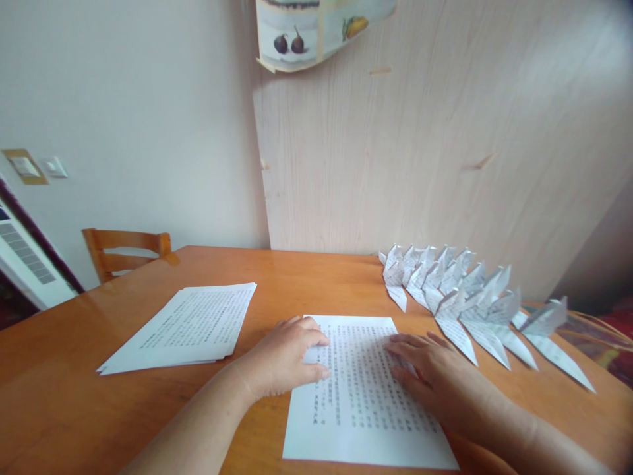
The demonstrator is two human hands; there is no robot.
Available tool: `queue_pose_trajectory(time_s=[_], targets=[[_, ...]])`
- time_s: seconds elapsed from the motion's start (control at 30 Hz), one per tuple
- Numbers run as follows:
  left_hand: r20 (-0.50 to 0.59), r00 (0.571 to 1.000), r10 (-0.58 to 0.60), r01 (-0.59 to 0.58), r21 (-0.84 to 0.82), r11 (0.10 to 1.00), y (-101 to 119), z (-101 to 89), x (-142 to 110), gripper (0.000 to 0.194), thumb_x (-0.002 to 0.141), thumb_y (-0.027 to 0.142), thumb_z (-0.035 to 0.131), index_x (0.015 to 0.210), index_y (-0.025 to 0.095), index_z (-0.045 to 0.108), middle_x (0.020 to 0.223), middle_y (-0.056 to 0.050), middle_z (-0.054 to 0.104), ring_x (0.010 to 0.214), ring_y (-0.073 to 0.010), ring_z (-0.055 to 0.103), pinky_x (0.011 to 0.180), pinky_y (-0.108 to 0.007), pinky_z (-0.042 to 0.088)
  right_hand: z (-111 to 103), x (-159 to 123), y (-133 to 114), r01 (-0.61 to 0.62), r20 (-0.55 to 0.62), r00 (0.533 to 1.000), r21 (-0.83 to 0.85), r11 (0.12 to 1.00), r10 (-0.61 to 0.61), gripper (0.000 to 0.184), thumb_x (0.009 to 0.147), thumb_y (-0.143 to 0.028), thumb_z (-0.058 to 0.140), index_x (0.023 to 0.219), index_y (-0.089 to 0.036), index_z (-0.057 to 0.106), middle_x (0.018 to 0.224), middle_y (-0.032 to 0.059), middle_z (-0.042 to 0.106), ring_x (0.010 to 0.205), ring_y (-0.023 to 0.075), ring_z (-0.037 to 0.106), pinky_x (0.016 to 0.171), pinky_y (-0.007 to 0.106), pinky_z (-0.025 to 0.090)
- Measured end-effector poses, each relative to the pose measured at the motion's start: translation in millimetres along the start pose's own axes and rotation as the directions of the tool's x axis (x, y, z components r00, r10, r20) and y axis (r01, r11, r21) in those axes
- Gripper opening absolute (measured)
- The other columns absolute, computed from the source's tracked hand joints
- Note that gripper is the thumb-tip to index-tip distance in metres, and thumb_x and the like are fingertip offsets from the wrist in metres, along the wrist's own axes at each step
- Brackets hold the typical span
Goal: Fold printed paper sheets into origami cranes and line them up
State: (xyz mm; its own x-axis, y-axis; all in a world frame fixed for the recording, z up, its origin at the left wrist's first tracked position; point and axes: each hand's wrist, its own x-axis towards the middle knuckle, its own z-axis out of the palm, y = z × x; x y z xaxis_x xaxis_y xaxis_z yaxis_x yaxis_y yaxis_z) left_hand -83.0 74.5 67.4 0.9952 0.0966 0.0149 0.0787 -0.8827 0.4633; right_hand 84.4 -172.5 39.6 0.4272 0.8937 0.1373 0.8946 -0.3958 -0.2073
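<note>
A single printed sheet of paper point(363, 409) lies flat on the wooden table point(74, 402) straight in front of me. My left hand point(287, 356) rests on the sheet's left edge, fingers loosely curled and lying on the paper. My right hand point(425, 366) lies flat on the sheet's right part, fingers stretched out toward the left. Neither hand holds anything. A stack of printed sheets point(190, 324) sits to the left of my left hand, apart from it.
Several folded paper planes point(469, 300) lie in an overlapping row on the right side of the table, just beyond my right hand. A wooden chair point(128, 251) stands at the far left edge. A pale wooden panel point(420, 132) rises behind the table.
</note>
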Motion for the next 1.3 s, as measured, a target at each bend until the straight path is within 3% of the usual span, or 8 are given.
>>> queue_pose_trajectory(time_s=[0.13,0.27,1.03,1.3], targets=[[-0.004,1.000,0.004,-0.004,-0.005,1.000,-0.9,-0.2,-0.5,0.040,0.079,0.042,0.071,0.118,0.029,0.069,0.121,-0.004,0.062,0.115,-0.0262,0.055,0.099,-0.036,0.044,-4.4,0.8,7.0,-0.011,-0.073,0.997,-0.027,1.000,0.009,0.029,0.091,-0.026,0.051,0.109,-0.022,0.073,0.118,0.0110,0.072,0.107,0.0310,0.067,0.100,0.053,0.045],[0.008,1.000,0.003,-0.003,-0.002,1.000,-1.2,-0.6,-0.3,0.041,0.079,0.044,0.070,0.118,0.030,0.069,0.122,-0.004,0.062,0.117,-0.0264,0.054,0.100,-0.037,0.043,-6.1,1.8,11.5,-0.030,-0.143,0.989,-0.019,0.999,0.027,0.031,0.090,-0.025,0.050,0.113,-0.021,0.072,0.110,0.0107,0.074,0.102,0.0290,0.067,0.093,0.046,0.049],[0.005,1.000,-0.006,0.006,-0.009,1.000,-4.8,2.2,0.3,0.040,0.080,0.041,0.071,0.119,0.031,0.068,0.126,-0.002,0.061,0.118,-0.0250,0.053,0.096,-0.033,0.045,-8.0,0.5,5.7,-0.057,-0.106,0.993,0.012,0.998,0.058,0.032,0.093,-0.026,0.047,0.110,-0.025,0.073,0.097,0.0081,0.076,0.093,0.0267,0.070,0.085,0.036,0.051],[0.007,1.000,0.014,-0.014,0.016,1.000,-3.7,1.4,0.8,0.042,0.079,0.041,0.072,0.119,0.029,0.068,0.124,-0.004,0.061,0.117,-0.0258,0.054,0.097,-0.035,0.045,-7.8,-0.5,2.9,-0.032,-0.057,0.998,0.009,0.999,0.032,0.032,0.094,-0.024,0.044,0.111,-0.022,0.072,0.102,0.0102,0.074,0.094,0.0278,0.068,0.086,0.042,0.051]])
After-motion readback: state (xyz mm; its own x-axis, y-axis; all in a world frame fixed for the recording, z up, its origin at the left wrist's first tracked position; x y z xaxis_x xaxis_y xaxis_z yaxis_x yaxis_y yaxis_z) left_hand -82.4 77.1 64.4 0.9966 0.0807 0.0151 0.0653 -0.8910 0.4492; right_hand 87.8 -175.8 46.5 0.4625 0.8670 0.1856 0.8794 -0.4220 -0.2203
